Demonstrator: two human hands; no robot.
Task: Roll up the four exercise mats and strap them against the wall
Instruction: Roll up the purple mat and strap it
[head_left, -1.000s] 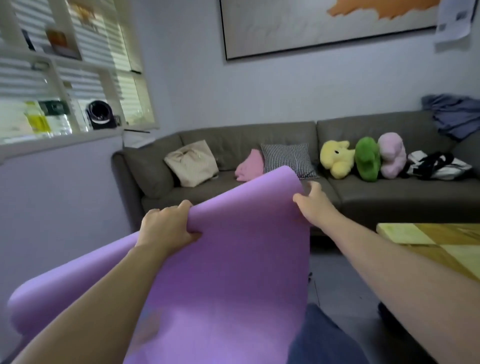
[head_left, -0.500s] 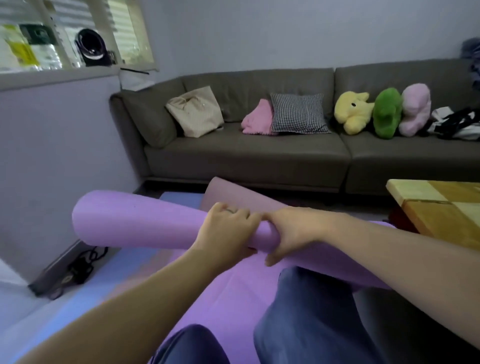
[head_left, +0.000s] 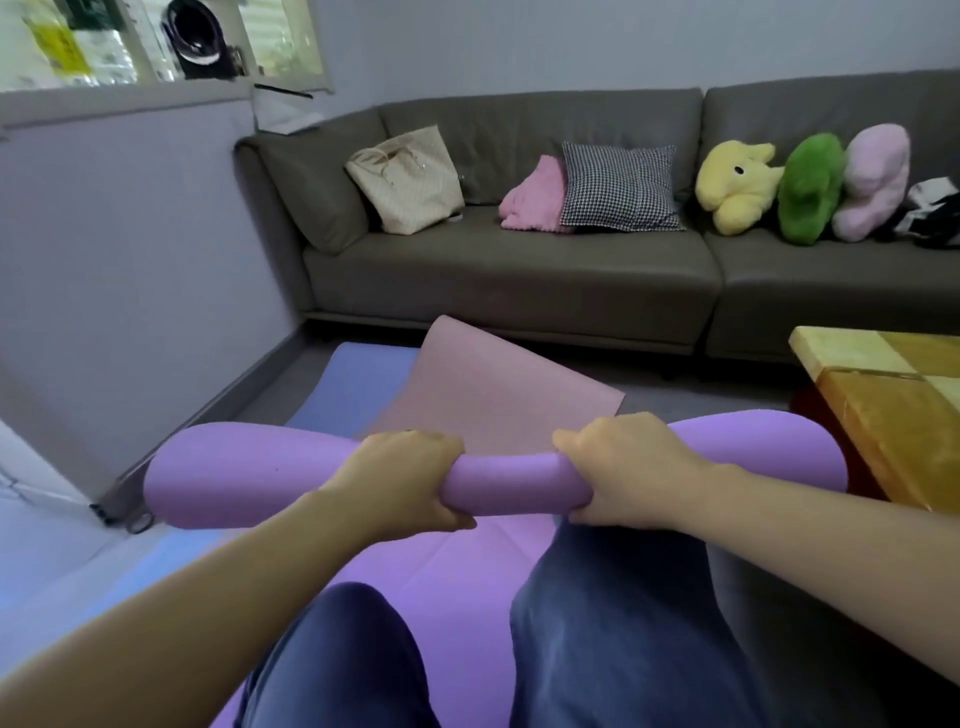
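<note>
The soft purple foam exercise mat (head_left: 244, 475) now has its far end curled into a loose roll, held low above the person's knees. The rest of it lies flat on the floor under the legs. The left hand (head_left: 410, 478) and right hand (head_left: 628, 473) each wrap round the roll's middle, squeezing it thin. Half a second ago they touched; now they sit apart. A second ago they held the flat edge high. Rolling has barely begun: the dusty pink mat (head_left: 493, 384) and the blue mat (head_left: 358, 384) lie unrolled beyond.
</note>
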